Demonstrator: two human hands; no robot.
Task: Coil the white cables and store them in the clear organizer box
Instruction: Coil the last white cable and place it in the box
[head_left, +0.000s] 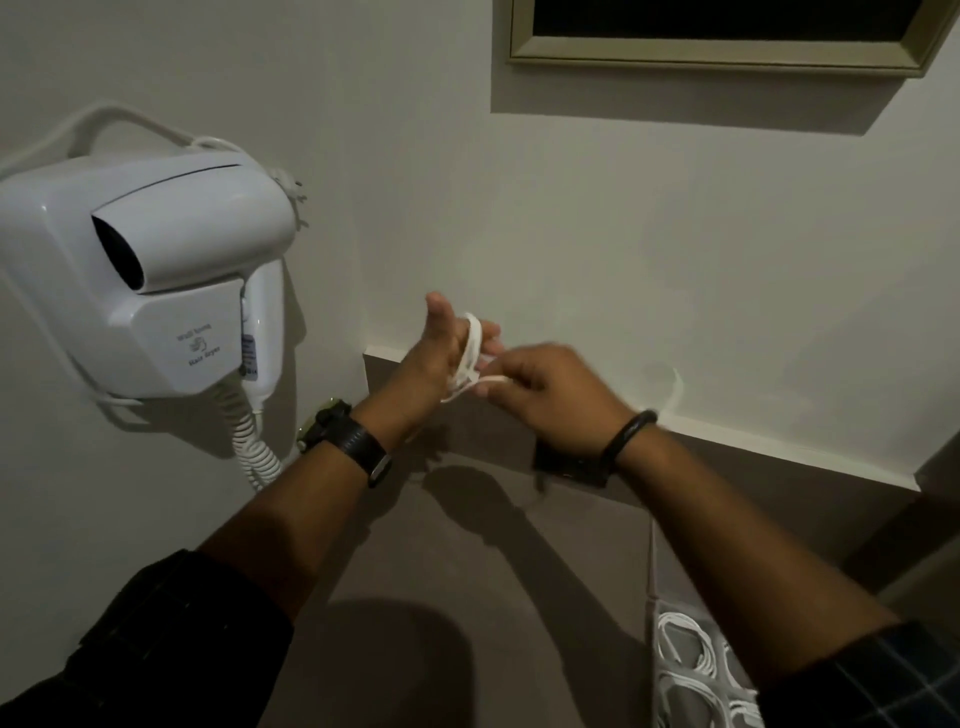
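A white cable (470, 353) is looped around the fingers of my left hand (434, 358), which is held up with its thumb raised. My right hand (550, 395) pinches the free end of that cable just right of the loops. A blurred stretch of the same cable (675, 389) swings near the wall to the right. At the bottom right stands the clear organizer box (649, 613), partly hidden by my right forearm. Coiled white cables (685, 654) lie in its compartments.
A white wall-mounted hair dryer (156, 270) with a spiral cord (249, 441) hangs at the left. A brown counter (467, 545) lies below my hands, with a white ledge (779, 447) along the wall. A framed picture (727, 36) hangs at the top.
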